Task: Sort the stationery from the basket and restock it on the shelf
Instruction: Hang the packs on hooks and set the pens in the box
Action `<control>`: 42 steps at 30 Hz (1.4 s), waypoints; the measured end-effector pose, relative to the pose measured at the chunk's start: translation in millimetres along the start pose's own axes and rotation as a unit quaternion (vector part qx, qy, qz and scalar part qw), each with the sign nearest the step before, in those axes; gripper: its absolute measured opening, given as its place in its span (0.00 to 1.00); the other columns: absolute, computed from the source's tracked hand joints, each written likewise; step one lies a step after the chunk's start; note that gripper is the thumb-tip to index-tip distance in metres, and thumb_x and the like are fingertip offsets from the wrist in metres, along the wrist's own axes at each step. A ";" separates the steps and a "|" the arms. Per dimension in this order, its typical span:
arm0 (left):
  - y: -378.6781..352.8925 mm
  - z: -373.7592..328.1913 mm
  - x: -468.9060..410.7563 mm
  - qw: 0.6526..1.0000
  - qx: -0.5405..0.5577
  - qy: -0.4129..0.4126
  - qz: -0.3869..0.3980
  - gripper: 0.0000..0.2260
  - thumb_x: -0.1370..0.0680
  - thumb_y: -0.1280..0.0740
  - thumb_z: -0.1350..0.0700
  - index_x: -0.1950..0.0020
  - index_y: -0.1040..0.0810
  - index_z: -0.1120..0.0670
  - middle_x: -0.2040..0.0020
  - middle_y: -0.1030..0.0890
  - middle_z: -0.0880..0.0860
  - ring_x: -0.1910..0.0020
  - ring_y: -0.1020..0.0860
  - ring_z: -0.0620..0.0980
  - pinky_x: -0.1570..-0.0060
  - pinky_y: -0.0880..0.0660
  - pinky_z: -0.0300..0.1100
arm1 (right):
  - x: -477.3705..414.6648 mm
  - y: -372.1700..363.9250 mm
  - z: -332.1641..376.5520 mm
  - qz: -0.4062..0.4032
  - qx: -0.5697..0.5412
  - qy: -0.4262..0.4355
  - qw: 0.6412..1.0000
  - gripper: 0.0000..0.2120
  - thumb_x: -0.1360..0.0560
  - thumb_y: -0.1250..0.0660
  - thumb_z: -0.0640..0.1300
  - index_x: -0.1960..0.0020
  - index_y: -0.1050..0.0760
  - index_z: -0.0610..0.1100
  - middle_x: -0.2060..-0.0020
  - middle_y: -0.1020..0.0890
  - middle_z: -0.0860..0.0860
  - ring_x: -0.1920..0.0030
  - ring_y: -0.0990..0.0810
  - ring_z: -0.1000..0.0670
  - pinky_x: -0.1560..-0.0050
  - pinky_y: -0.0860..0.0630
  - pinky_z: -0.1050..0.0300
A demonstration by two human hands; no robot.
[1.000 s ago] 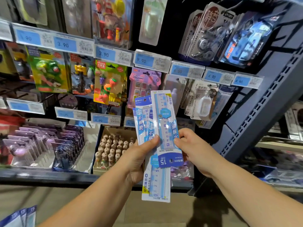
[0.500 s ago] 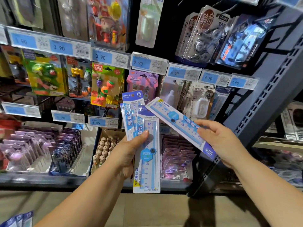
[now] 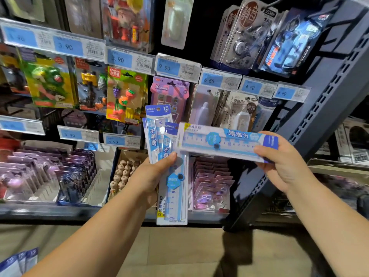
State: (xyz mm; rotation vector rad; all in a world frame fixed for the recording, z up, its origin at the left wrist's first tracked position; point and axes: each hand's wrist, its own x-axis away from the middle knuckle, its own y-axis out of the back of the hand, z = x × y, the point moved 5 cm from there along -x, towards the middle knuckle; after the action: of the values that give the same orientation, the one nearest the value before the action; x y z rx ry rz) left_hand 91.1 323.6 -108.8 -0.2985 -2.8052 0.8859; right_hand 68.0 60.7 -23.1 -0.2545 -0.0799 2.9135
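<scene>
Head view: left hand (image 3: 147, 176) grips fan of ruler packs (image 3: 175, 196) upright as spare stock; right hand (image 3: 285, 162) pinches single ruler (image 3: 219, 140) sideways, probably picked out for shelf (image 3: 60, 212).

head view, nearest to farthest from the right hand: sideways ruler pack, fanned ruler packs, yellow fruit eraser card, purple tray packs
1. Blue-and-white sideways ruler pack: in the right hand.
2. Fanned blue ruler packs: centre, left hand.
3. Yellow fruit eraser card: upper left.
4. Purple tray packs: far lower left.
</scene>
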 end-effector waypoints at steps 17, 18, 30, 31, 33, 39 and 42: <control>-27.0 28.4 11.9 0.997 -0.058 0.015 0.047 0.10 0.27 0.30 0.60 0.46 0.20 0.57 0.49 0.15 0.60 0.52 0.17 0.59 0.56 0.19 0.53 | 11.3 -55.3 -20.6 0.045 0.015 -0.002 0.999 0.08 0.25 0.34 0.31 0.49 0.26 0.41 0.59 0.14 0.45 0.58 0.15 0.46 0.60 0.18 0.52; -31.2 27.8 13.1 0.997 -0.052 0.016 0.060 0.11 0.25 0.32 0.62 0.43 0.21 0.58 0.49 0.15 0.60 0.53 0.16 0.58 0.58 0.18 0.52 | 11.2 -58.7 -22.1 0.046 0.031 0.007 0.998 0.08 0.25 0.34 0.31 0.49 0.26 0.41 0.58 0.14 0.46 0.57 0.15 0.46 0.58 0.18 0.52; -59.3 29.0 3.0 0.998 -0.040 -0.036 0.039 0.17 0.24 0.33 0.69 0.37 0.24 0.59 0.45 0.16 0.59 0.46 0.17 0.60 0.45 0.21 0.58 | 20.5 -57.1 -30.4 0.091 0.133 -0.056 0.985 0.15 0.25 0.30 0.37 0.42 0.30 0.44 0.49 0.16 0.45 0.50 0.15 0.47 0.48 0.19 0.45; -62.1 27.5 -0.7 0.998 -0.036 -0.039 0.036 0.17 0.24 0.33 0.68 0.36 0.24 0.59 0.45 0.16 0.59 0.46 0.17 0.60 0.46 0.21 0.58 | 24.4 -54.8 -31.2 0.124 0.157 -0.074 0.977 0.15 0.25 0.30 0.37 0.42 0.29 0.47 0.48 0.16 0.47 0.49 0.16 0.48 0.47 0.19 0.47; -68.8 25.4 -7.9 0.998 -0.030 -0.035 0.043 0.17 0.24 0.33 0.68 0.35 0.25 0.59 0.44 0.16 0.59 0.46 0.18 0.60 0.49 0.20 0.57 | 31.9 -49.0 -32.5 0.168 0.181 -0.096 0.964 0.17 0.24 0.31 0.37 0.40 0.28 0.51 0.48 0.16 0.51 0.47 0.16 0.51 0.47 0.19 0.50; -94.8 18.5 -30.0 0.996 -0.059 -0.023 0.068 0.13 0.24 0.32 0.68 0.40 0.22 0.59 0.48 0.15 0.59 0.53 0.16 0.54 0.58 0.18 0.43 | 6.1 -5.1 -29.6 0.011 0.047 -0.077 0.996 0.11 0.21 0.38 0.36 0.40 0.27 0.44 0.46 0.16 0.45 0.48 0.16 0.47 0.48 0.20 0.46; -103.3 21.9 -40.6 0.992 -0.105 -0.014 0.070 0.14 0.26 0.29 0.67 0.41 0.21 0.58 0.48 0.15 0.56 0.50 0.16 0.54 0.55 0.19 0.40 | -10.3 18.9 -31.4 -0.056 0.002 -0.045 0.997 0.13 0.20 0.40 0.38 0.37 0.26 0.48 0.44 0.17 0.45 0.45 0.17 0.43 0.41 0.24 0.38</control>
State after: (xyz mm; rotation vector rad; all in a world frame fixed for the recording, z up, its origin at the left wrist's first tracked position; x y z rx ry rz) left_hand 111.1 218.8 -71.0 -0.5225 -2.9371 0.6256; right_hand 79.5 41.1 -53.6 -0.1133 -0.1005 2.8118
